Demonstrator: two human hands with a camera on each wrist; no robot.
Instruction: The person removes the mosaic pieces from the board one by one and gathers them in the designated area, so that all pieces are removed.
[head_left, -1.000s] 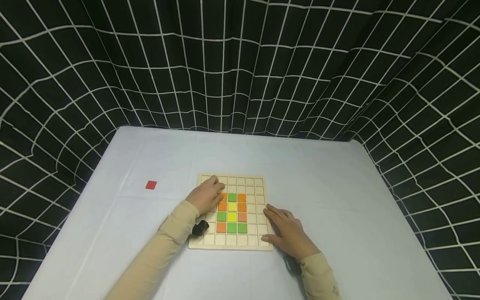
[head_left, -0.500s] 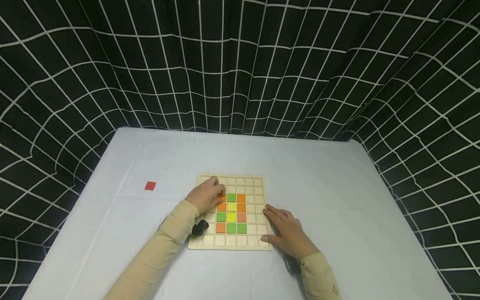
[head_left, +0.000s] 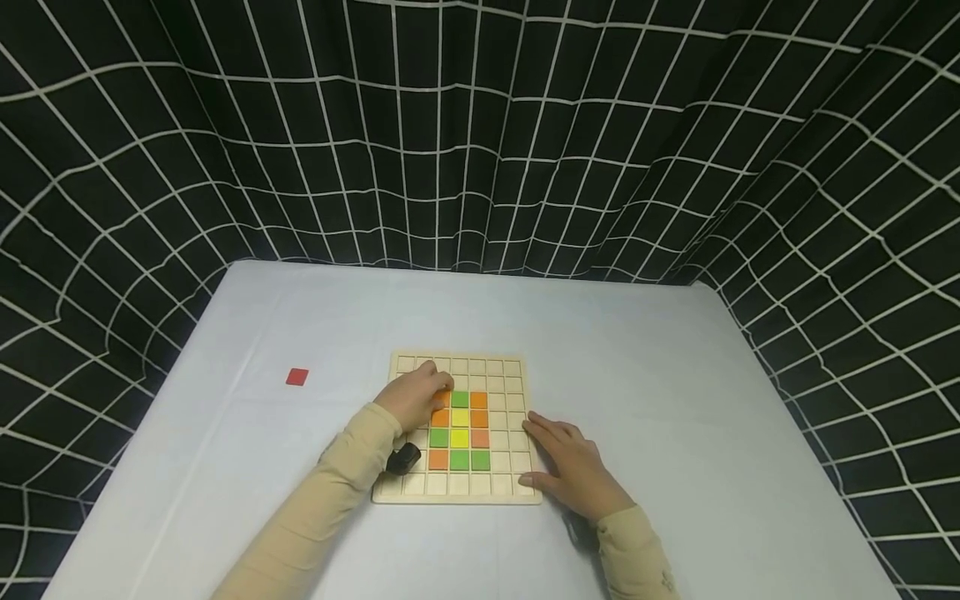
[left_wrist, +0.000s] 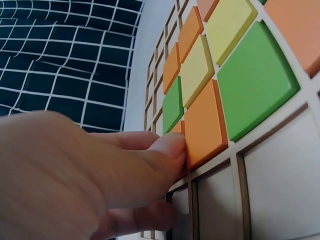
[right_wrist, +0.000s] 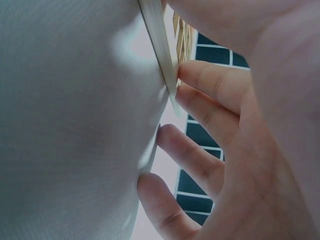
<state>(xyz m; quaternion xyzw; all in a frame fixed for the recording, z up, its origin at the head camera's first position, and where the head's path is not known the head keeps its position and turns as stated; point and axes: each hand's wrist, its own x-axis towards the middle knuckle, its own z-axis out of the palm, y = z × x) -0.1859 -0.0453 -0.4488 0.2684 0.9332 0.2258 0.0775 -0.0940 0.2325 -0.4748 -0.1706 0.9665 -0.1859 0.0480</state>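
A square wooden grid board (head_left: 517,421) lies on the table with a block of coloured tiles in its middle. My left hand (head_left: 411,400) reaches over the board's left side. Its thumb and forefinger pinch an orange tile (left_wrist: 178,126) at the block's far left corner; in the left wrist view the thumb and fingers hide most of it. Beside that tile sit a green tile (head_left: 460,400) and another orange tile (head_left: 440,418). My right hand (head_left: 577,473) rests at the board's right edge with fingers extended, two fingertips touching the rim in the right wrist view.
A single red tile (head_left: 297,377) lies on the white tablecloth (head_left: 637,358), left of the board. A black curtain with white grid lines (head_left: 457,125) hangs behind and beside the table. A black device (head_left: 403,458) sits at my left wrist.
My left fingers have shifted slightly to the right and nearer over the board's corner tile. The right hand stays at the edge. The head view has tilted a little.
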